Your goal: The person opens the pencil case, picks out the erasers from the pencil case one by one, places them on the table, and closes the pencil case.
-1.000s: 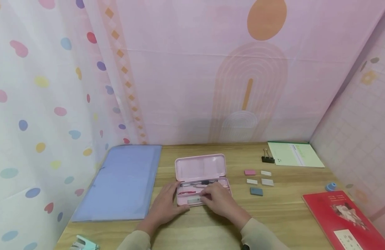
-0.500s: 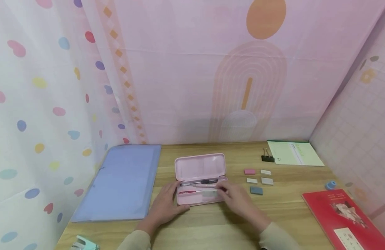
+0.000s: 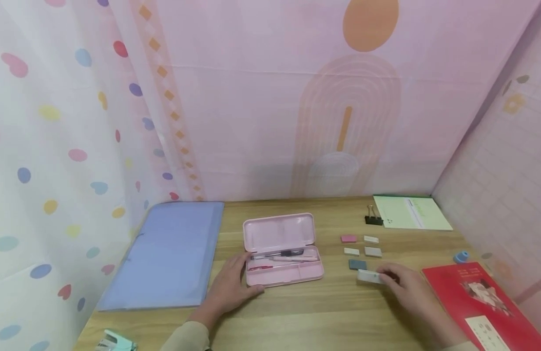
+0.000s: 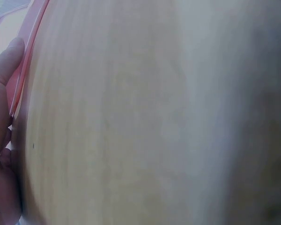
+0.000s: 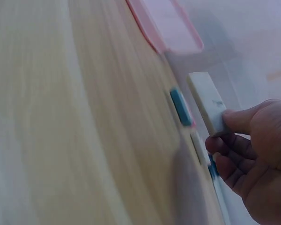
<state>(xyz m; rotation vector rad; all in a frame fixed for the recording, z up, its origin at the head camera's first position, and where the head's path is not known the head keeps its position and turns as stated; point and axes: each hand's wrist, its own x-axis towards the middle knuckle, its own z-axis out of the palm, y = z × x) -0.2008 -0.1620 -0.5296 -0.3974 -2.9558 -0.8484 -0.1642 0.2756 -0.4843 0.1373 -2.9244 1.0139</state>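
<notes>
An open pink pencil case (image 3: 281, 251) lies on the wooden desk (image 3: 305, 312), with pens in its tray. My left hand (image 3: 228, 287) rests flat against the case's left front corner; its fingertips (image 4: 9, 56) touch the pink rim (image 4: 25, 61). To the right, my right hand (image 3: 406, 285) pinches a white eraser (image 3: 370, 277) between thumb and fingers (image 5: 239, 119), low over the desk. That eraser (image 5: 207, 102) sits just in front of a grey-blue eraser (image 3: 357, 264). Beyond it lie a pink eraser (image 3: 348, 238) and white erasers (image 3: 372, 251).
A blue folder (image 3: 167, 253) lies left of the case. A red book (image 3: 483, 304) is at the right front, a small blue sharpener (image 3: 461, 256) beside it. A green-white notebook (image 3: 408, 213) and black binder clip (image 3: 373, 217) sit at the back right. A stapler (image 3: 114, 341) shows at the front left.
My right hand lifted the white eraser out of the case and carried it right, down to the desk by the other erasers. The left hand stayed on the case.
</notes>
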